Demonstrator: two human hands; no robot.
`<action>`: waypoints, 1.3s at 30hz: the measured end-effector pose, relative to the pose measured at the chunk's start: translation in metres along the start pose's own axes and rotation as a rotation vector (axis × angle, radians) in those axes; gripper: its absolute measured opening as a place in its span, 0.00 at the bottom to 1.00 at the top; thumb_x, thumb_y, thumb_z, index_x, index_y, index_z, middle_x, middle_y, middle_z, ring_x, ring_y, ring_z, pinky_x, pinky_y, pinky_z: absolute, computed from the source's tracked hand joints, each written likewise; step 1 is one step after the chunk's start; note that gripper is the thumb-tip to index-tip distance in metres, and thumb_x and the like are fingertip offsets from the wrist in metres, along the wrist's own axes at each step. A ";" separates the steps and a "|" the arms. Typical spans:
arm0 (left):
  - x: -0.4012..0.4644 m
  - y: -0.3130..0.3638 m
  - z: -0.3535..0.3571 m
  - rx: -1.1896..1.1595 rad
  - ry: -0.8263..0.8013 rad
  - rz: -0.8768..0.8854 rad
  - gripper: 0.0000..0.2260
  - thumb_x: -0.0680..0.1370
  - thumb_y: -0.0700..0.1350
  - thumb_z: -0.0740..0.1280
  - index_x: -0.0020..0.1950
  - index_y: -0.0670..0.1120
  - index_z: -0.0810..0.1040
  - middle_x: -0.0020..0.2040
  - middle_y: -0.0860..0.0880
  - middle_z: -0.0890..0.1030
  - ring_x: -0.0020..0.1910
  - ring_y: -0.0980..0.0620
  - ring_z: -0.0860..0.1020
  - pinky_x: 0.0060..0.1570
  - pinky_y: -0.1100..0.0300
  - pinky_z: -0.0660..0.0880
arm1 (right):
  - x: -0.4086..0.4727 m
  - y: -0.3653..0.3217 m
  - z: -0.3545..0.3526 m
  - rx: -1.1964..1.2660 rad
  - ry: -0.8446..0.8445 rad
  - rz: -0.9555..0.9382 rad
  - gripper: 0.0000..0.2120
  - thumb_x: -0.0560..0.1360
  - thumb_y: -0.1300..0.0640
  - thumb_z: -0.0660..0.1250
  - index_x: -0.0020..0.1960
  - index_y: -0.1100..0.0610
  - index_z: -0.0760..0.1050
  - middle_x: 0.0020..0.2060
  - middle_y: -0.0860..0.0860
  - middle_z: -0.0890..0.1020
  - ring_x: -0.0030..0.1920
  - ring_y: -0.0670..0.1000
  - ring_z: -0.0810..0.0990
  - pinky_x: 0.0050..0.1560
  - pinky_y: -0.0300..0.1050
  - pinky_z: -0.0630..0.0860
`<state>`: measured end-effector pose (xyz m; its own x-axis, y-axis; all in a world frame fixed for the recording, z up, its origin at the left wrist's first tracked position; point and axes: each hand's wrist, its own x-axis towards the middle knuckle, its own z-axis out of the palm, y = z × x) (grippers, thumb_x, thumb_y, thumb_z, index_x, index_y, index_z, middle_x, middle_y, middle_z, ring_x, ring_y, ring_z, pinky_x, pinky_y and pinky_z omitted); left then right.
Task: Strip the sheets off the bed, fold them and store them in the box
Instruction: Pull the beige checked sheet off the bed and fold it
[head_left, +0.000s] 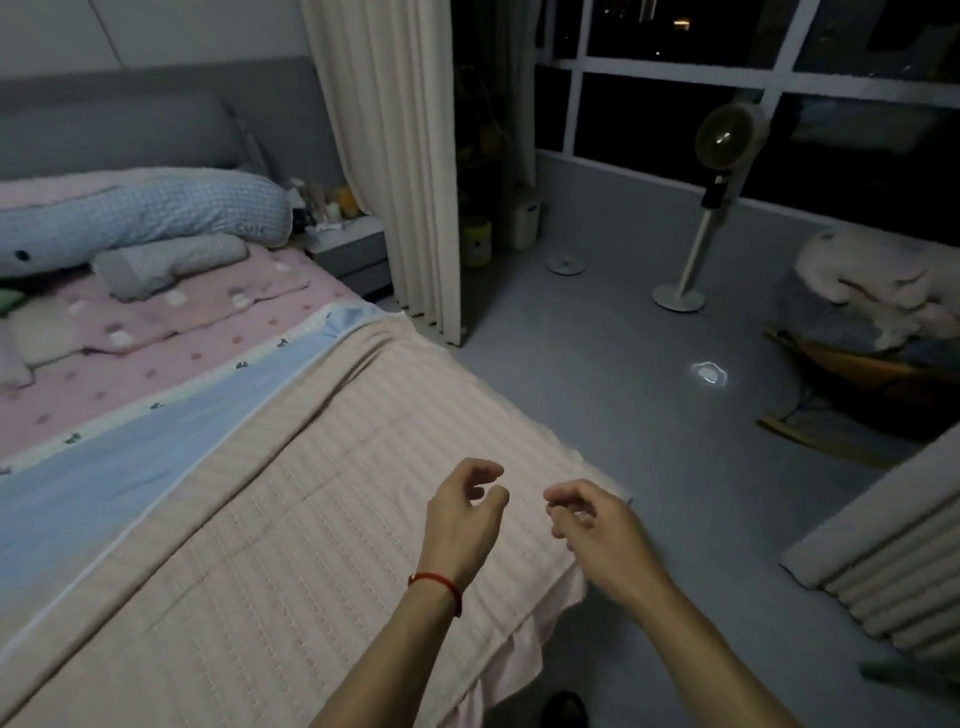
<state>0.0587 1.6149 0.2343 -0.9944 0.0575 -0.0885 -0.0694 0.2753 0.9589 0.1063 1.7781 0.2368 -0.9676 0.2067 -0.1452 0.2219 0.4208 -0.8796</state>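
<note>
left hand (462, 514): fingers loosely curled, holding nothing, above quilt (291, 519) near bed's foot corner
right hand (592, 525): same, empty, over that corner's edge
quilt: spread flat

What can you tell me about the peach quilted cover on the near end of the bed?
The peach quilted cover is pale peach with stitched ribbing, soft fabric by its look. It lies spread flat over the near end of the bed, lightly creased, its edge draping over the bed's side and corner. Its far edge overlaps a blue sheet. The left hand and right hand hover over its corner, fingers loosely curled, gripping nothing.
</note>
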 end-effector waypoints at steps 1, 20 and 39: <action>0.009 -0.001 0.007 -0.010 0.003 -0.029 0.09 0.78 0.41 0.67 0.55 0.53 0.80 0.55 0.57 0.81 0.57 0.56 0.79 0.54 0.63 0.76 | 0.008 0.005 -0.005 -0.022 -0.029 0.014 0.08 0.81 0.57 0.67 0.51 0.43 0.80 0.50 0.39 0.83 0.51 0.44 0.83 0.55 0.46 0.82; 0.333 0.076 0.187 0.274 0.459 -0.380 0.17 0.78 0.47 0.69 0.67 0.54 0.76 0.67 0.53 0.77 0.67 0.49 0.74 0.60 0.54 0.73 | 0.456 0.043 -0.147 -0.032 -0.595 -0.071 0.06 0.81 0.57 0.66 0.56 0.51 0.80 0.49 0.45 0.82 0.50 0.45 0.82 0.45 0.31 0.76; 0.558 0.079 0.185 0.297 0.766 -0.528 0.20 0.78 0.45 0.68 0.70 0.49 0.74 0.69 0.49 0.76 0.69 0.50 0.73 0.66 0.51 0.71 | 0.725 -0.020 -0.069 -0.314 -1.042 -0.245 0.08 0.81 0.54 0.64 0.59 0.48 0.78 0.52 0.42 0.81 0.51 0.39 0.79 0.42 0.30 0.72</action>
<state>-0.4873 1.8461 0.2106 -0.6304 -0.7534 -0.1870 -0.6027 0.3232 0.7296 -0.5912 1.9803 0.1803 -0.5851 -0.6923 -0.4224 -0.1103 0.5839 -0.8043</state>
